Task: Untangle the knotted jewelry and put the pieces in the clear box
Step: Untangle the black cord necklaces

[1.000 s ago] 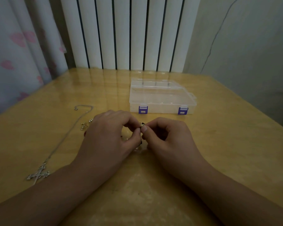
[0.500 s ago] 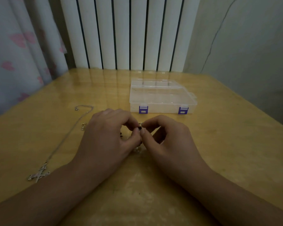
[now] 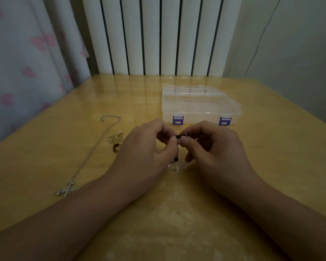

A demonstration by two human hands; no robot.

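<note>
A small dark knotted piece of jewelry (image 3: 179,136), too tiny to make out, sits pinched between the curled fingertips of the left hand (image 3: 145,147) and right hand (image 3: 213,147), just before the closed clear box (image 3: 199,108)

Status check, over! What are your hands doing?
Left hand, right hand: both pinching small dark knotted jewelry piece. Clear plastic box closed. Nothing blocking.

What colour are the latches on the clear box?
Purple, both latches on the clear box front; head view.
</note>
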